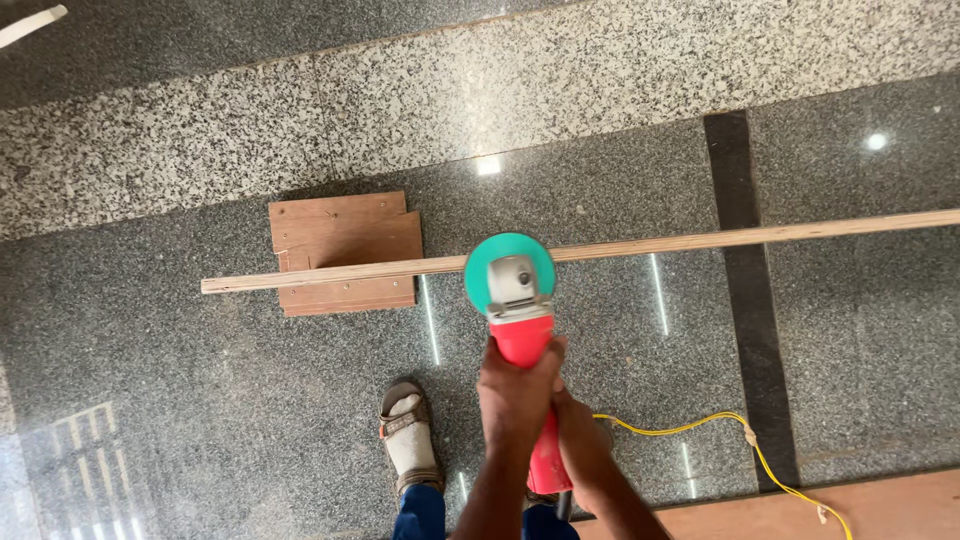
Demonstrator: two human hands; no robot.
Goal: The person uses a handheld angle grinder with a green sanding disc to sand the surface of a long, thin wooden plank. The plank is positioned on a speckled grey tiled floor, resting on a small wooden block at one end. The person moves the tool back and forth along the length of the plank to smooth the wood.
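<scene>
Spanning the whole frame, a polished grey granite floor (200,400) carries a lighter speckled band across the top and a dark strip at right. A long thin wooden strip (760,233) runs from left of centre to the right edge, tilted slightly upward to the right. Its left end lies over a brown plywood block (340,235) in the upper left of centre. An angle grinder (520,330), red-bodied with a green guard, sits at centre, its head over the strip. The left hand (517,385) is wrapped fully closed around the red body just behind the head. The right hand (580,440) is closed around the rear handle, lower centre. A sandalled foot (408,435) stands left of the hands. A yellow cable (700,425) trails toward the lower right.
</scene>
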